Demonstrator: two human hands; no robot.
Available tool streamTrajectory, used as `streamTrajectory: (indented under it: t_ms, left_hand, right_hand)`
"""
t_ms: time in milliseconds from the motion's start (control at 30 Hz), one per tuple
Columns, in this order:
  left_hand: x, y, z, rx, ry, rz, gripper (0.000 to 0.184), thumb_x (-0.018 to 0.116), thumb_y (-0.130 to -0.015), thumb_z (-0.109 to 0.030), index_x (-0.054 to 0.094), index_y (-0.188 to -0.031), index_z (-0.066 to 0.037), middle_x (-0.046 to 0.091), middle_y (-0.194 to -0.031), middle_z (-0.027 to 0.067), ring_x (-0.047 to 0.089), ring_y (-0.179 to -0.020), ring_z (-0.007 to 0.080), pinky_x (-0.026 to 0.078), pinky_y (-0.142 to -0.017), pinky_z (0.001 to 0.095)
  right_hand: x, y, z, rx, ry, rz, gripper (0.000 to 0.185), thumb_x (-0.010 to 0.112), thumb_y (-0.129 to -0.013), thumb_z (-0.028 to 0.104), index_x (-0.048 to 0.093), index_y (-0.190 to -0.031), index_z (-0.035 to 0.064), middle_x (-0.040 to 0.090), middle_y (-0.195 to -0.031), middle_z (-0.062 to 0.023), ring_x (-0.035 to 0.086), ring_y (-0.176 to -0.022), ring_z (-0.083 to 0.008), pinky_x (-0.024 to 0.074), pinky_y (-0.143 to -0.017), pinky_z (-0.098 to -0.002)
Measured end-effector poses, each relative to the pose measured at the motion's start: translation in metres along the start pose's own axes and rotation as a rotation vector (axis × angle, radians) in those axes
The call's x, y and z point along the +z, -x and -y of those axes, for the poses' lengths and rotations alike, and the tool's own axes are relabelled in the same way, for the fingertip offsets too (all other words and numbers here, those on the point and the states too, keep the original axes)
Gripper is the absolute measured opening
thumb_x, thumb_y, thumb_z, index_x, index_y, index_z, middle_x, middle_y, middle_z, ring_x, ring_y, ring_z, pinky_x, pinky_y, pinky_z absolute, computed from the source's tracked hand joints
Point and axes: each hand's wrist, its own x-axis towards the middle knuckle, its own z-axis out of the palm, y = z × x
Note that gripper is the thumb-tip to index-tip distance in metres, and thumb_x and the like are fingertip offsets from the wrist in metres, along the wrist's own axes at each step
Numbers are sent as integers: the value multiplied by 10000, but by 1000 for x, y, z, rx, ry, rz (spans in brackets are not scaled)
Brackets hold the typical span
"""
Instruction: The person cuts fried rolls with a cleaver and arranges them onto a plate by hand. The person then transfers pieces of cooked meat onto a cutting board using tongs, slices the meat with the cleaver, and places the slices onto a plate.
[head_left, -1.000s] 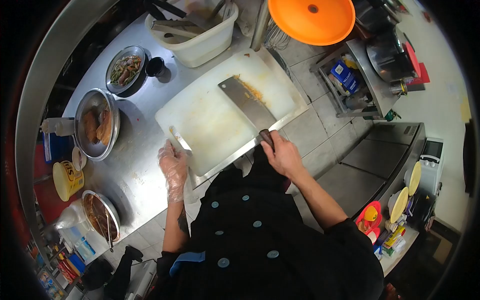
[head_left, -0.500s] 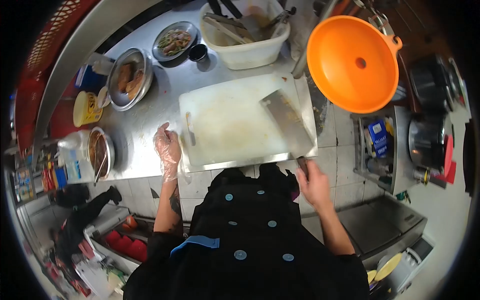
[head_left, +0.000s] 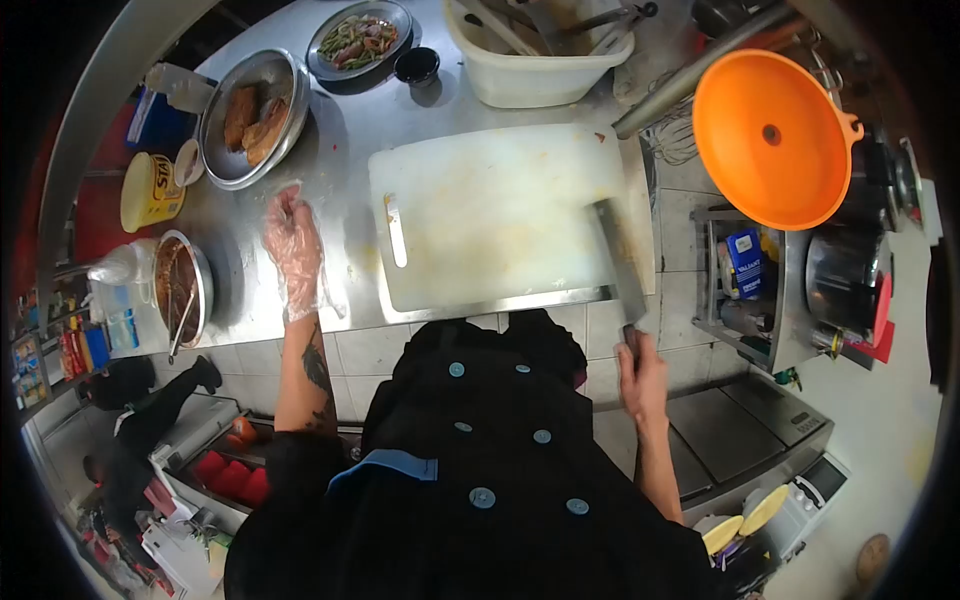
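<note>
My right hand [head_left: 643, 378] is wrapped round the handle of a cleaver [head_left: 622, 255]. Its broad blade stands on edge over the right side of a white cutting board [head_left: 490, 220], seen narrow from above. My left hand [head_left: 293, 245] wears a clear plastic glove and hovers over the steel table, left of the board. Its fingers are loosely bent and hold nothing that I can see. Beyond them stands a metal bowl [head_left: 290, 155] with browned pieces of meat [head_left: 262, 135].
A plate of chopped vegetables [head_left: 357, 42], a small black cup [head_left: 417, 67] and a white tub of utensils [head_left: 540, 82] stand at the back. A sauce bowl [head_left: 207, 300] and yellow tub [head_left: 150, 195] are left. An orange funnel [head_left: 770, 180] hangs right. A person [head_left: 150, 430] is far left.
My left hand has moved left and forward, away from the board toward the meat bowl. The cleaver has swung from lying flat across the board to edge-on at its right side.
</note>
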Motion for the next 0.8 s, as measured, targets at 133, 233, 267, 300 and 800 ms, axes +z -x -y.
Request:
streamTrajectory:
  t_ms: [133,233,267,300,800]
  left_hand:
    - [-6,-14,12,-11,141,79,237,600,-982,-90,693,-1177,6,655,-906,64,590,-809,140,497,-742,310]
    - [-7,-8,22,-11,138,163,219,594,-984,-85,701,-1159,-7,644,-872,57,587,-795,145,501,-741,315]
    - [-9,-3,27,40,86,190,211,598,-986,-89,703,-1151,-10,647,-869,57,591,-794,144,502,-734,316]
    - [-10,1,30,99,37,225,202,603,-988,-93,705,-1143,-13,649,-866,56,594,-794,142,504,-727,317]
    - [31,-25,-27,302,238,373,168,611,-984,-65,698,-1103,16,675,-882,120,621,-788,188,514,-744,328]
  right_hand:
    - [-18,6,-2,338,-313,-75,269,613,-1082,292,615,-1140,30,612,-740,-44,578,-585,-182,424,-547,-354]
    - [-13,6,12,455,-453,-202,301,602,-1090,326,606,-1127,27,516,-737,13,441,-612,-95,357,-548,-293]
    - [-4,5,3,422,-329,-272,318,598,-1093,347,598,-1131,32,469,-728,35,382,-605,-63,328,-534,-264]
    - [5,5,10,356,-255,-385,306,600,-1092,355,599,-1116,51,474,-705,38,377,-523,-61,306,-472,-273]
    - [6,-185,207,86,-1340,123,225,610,-1042,226,604,-1133,21,594,-709,-26,478,-471,-109,370,-447,-275]
